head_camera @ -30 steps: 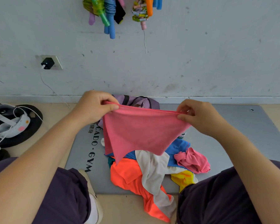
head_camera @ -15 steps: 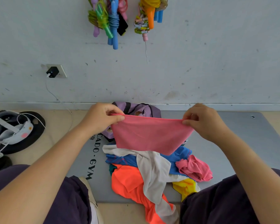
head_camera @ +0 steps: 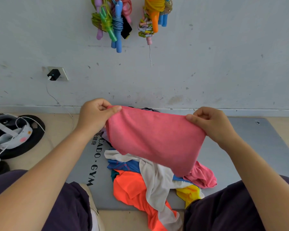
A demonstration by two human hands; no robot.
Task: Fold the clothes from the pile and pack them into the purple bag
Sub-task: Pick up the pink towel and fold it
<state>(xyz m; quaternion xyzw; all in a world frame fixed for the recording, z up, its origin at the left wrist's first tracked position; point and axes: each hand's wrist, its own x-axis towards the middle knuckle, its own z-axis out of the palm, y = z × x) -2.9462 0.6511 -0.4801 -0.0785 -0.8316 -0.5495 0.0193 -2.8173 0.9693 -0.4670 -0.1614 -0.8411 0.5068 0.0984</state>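
A pink cloth (head_camera: 154, 139) hangs stretched in the air between my hands, above the pile. My left hand (head_camera: 95, 114) pinches its top left corner, and my right hand (head_camera: 210, 124) pinches its top right corner. Beneath it lies the pile of clothes (head_camera: 150, 182) on the grey gym mat (head_camera: 250, 147): orange, white, blue, yellow and another pink piece. The purple bag (head_camera: 105, 135) stands behind the cloth by the wall and is almost wholly hidden; only slivers show at the cloth's left edge and top.
Skipping ropes (head_camera: 115, 25) hang on the wall above. A charger sits in a wall socket (head_camera: 54, 75), its cable running down to a headset on a black disc (head_camera: 15, 134) at the left. My knees frame the mat's near edge.
The pink cloth now hangs wider and longer between my hands than half a second ago. It hides more of the purple bag. Both hands keep their pinch on the corners.
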